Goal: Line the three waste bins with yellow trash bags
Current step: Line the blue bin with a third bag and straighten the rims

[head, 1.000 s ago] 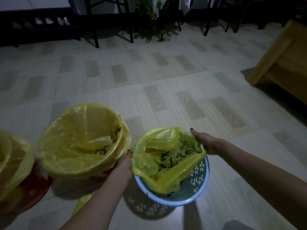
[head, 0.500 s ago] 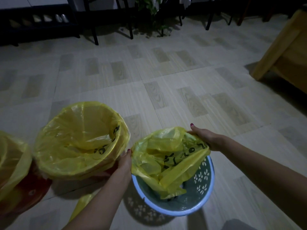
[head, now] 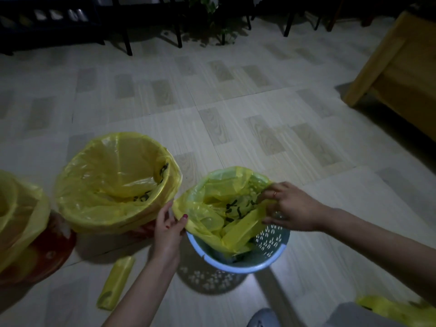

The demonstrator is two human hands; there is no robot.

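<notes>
Three bins stand on the tiled floor. A red bin point(head: 50, 252) at the far left and a middle bin wear yellow bags; the middle bag point(head: 113, 182) is folded over its rim. The pale blue perforated bin point(head: 271, 251) holds a crumpled yellow bag point(head: 219, 208), its far edge draped over the far rim. My left hand point(head: 168, 228) pinches the bag's left edge at the bin's left rim. My right hand point(head: 289, 206) grips the bag's right edge above the right rim.
A roll of yellow bags point(head: 116, 282) lies on the floor near my left forearm. More yellow plastic point(head: 391, 310) sits at the bottom right. A wooden furniture piece point(head: 401, 74) stands at the right, dark chair legs point(head: 128, 41) along the back.
The bag's far edge has gone over the blue bin's far rim. My right hand shifted from the far rim toward the right side. The camera view moved nearer.
</notes>
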